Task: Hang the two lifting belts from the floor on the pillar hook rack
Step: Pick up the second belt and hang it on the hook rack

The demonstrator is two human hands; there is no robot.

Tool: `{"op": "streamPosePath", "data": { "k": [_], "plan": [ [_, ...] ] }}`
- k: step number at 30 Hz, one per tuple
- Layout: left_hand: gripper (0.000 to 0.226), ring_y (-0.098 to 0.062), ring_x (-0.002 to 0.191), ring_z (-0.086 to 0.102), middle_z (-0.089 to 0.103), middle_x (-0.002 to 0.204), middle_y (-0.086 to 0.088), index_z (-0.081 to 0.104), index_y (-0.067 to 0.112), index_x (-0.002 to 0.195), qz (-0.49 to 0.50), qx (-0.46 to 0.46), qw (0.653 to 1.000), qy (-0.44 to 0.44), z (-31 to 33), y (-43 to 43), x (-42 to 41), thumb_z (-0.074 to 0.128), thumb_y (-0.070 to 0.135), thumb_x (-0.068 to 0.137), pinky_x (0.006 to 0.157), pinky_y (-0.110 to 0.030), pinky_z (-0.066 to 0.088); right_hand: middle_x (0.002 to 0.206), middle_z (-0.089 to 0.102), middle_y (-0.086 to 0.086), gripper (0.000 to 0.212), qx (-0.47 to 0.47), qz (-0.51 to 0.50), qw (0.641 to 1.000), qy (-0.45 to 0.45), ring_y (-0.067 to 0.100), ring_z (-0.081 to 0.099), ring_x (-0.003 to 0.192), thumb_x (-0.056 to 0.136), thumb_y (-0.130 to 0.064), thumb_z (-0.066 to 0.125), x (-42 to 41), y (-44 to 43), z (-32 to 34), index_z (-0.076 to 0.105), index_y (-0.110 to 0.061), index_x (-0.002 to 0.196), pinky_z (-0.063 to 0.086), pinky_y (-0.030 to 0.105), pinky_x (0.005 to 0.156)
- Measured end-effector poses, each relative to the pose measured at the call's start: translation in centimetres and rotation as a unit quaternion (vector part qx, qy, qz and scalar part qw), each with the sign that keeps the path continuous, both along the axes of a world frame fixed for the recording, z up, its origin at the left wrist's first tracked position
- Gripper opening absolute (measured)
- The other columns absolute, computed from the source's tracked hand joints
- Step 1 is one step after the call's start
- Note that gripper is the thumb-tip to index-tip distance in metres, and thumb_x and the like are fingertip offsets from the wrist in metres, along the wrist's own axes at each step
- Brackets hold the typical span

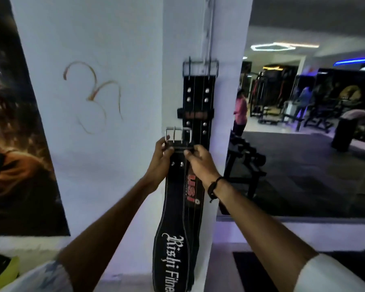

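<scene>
One black lifting belt [198, 98] hangs by its steel buckle from the hook rack [208, 28], a white metal strip running up the white pillar [177, 49]. A second black belt [175, 228] with white lettering is held upright in front of it, its double-prong buckle [178, 134] lower than the hung belt's buckle. My left hand [160, 159] grips the second belt just below its buckle on the left side. My right hand [200, 163] pinches the same spot from the right. The belt's lower end runs out of the frame.
A large dark poster [13, 123] covers the wall at left. Right of the pillar a gym floor opens, with a black rack [244, 165] close by, machines farther back, and persons standing, one in a pink top [240, 112].
</scene>
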State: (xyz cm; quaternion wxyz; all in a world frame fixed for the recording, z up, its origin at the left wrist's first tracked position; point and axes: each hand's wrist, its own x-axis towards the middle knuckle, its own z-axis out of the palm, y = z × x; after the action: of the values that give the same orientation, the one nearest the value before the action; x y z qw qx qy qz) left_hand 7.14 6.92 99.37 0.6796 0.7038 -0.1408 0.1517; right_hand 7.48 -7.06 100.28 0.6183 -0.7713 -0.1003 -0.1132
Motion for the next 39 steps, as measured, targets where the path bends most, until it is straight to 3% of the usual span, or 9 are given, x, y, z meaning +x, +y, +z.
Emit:
{"op": "streamPosePath", "data": {
  "k": [5, 15, 20, 23, 26, 30, 35, 37, 39],
  "plan": [
    [0.045, -0.017, 0.105, 0.063, 0.06, 0.125, -0.008, 0.026, 0.025, 0.147, -0.074, 0.034, 0.997, -0.014, 7.8, -0.5, -1.2, 0.044, 0.023, 0.105, 0.082, -0.037, 0.057, 0.107, 0.073, 0.007, 0.021, 0.013, -0.03, 0.998, -0.049, 0.026, 0.071, 0.099, 0.093, -0.029, 0.06, -1.6, -0.9, 7.8, 0.062, -0.019, 0.111, 0.058, 0.05, 0.09],
    [0.035, -0.012, 0.072, 0.06, 0.063, 0.092, -0.001, 0.039, 0.026, 0.139, -0.054, -0.027, 0.997, -0.037, 17.5, -3.8, -2.2, 0.045, 0.018, 0.104, 0.063, -0.029, 0.052, 0.097, 0.074, 0.006, 0.022, -0.007, -0.059, 0.986, -0.154, 0.028, 0.073, 0.092, 0.083, -0.033, 0.071, -2.2, -4.1, 16.3, 0.064, -0.024, 0.102, 0.06, 0.055, 0.079],
    [0.038, -0.01, 0.067, 0.056, 0.061, 0.092, -0.002, 0.042, 0.022, 0.141, -0.027, -0.074, 0.996, -0.039, 18.3, -4.7, -2.0, 0.044, 0.013, 0.104, 0.04, -0.014, 0.045, 0.102, 0.066, 0.013, 0.055, -0.134, -0.011, 0.99, -0.044, 0.032, 0.065, 0.098, 0.08, -0.041, 0.076, -5.0, -4.6, 4.6, 0.062, -0.01, 0.123, 0.054, 0.044, 0.094],
    [0.038, -0.009, 0.068, 0.056, 0.062, 0.099, -0.003, 0.044, 0.025, 0.14, -0.028, -0.074, 0.996, -0.033, 18.4, -4.9, -1.4, 0.046, 0.014, 0.103, 0.045, -0.017, 0.047, 0.089, 0.073, 0.017, 0.062, -0.135, 0.015, 0.99, 0.028, 0.033, 0.07, 0.084, 0.068, -0.053, 0.075, -5.8, -5.6, -1.7, 0.067, 0.002, 0.095, 0.056, 0.057, 0.085],
    [0.037, -0.008, 0.067, 0.056, 0.06, 0.101, -0.005, 0.043, 0.021, 0.139, -0.027, -0.05, 0.997, -0.049, 18.1, -5.4, -1.2, 0.046, 0.013, 0.103, 0.044, -0.015, 0.046, 0.064, 0.05, 0.002, 0.047, -0.14, 0.006, 0.99, -0.023, 0.017, 0.05, 0.061, 0.081, -0.046, 0.074, -3.9, -5.8, 2.7, 0.056, -0.004, 0.072, 0.05, 0.04, 0.061],
    [0.033, -0.012, 0.074, 0.06, 0.062, 0.108, -0.012, 0.045, 0.021, 0.136, -0.038, -0.032, 0.996, -0.07, 17.9, -5.5, -0.9, 0.046, 0.013, 0.103, 0.05, -0.018, 0.049, 0.072, 0.051, 0.003, 0.03, -0.014, -0.004, 0.995, -0.096, 0.016, 0.058, 0.068, 0.092, -0.036, 0.066, -2.3, -5.6, 14.1, 0.06, -0.008, 0.084, 0.052, 0.02, 0.051],
    [0.032, -0.014, 0.07, 0.059, 0.062, 0.093, -0.007, 0.048, 0.022, 0.132, -0.025, -0.053, 0.995, -0.081, 18.9, -5.5, -0.8, 0.048, 0.01, 0.102, 0.046, -0.019, 0.048, 0.074, 0.059, -0.005, 0.017, -0.032, -0.005, 0.994, -0.105, 0.015, 0.06, 0.07, 0.088, -0.034, 0.071, -2.3, -5.2, 12.2, 0.061, -0.02, 0.083, 0.055, 0.039, 0.068],
    [0.036, -0.013, 0.068, 0.058, 0.061, 0.091, -0.006, 0.047, 0.02, 0.136, -0.014, -0.056, 0.995, -0.083, 19.2, -5.4, -0.8, 0.048, 0.009, 0.102, 0.044, -0.017, 0.047, 0.093, 0.059, 0.0, 0.039, -0.115, -0.012, 0.991, -0.065, 0.021, 0.061, 0.086, 0.083, -0.039, 0.075, -2.8, -5.0, 7.2, 0.065, -0.014, 0.111, 0.054, 0.041, 0.083],
    [0.037, -0.012, 0.071, 0.059, 0.061, 0.098, -0.008, 0.046, 0.022, 0.137, -0.014, -0.043, 0.996, -0.08, 19.2, -5.1, -0.5, 0.049, 0.011, 0.102, 0.047, -0.018, 0.049, 0.091, 0.063, 0.003, 0.042, -0.164, 0.009, 0.986, -0.016, 0.021, 0.062, 0.084, 0.08, -0.039, 0.078, -3.4, -5.0, 3.2, 0.067, -0.004, 0.102, 0.058, 0.051, 0.087]
  ]
}}
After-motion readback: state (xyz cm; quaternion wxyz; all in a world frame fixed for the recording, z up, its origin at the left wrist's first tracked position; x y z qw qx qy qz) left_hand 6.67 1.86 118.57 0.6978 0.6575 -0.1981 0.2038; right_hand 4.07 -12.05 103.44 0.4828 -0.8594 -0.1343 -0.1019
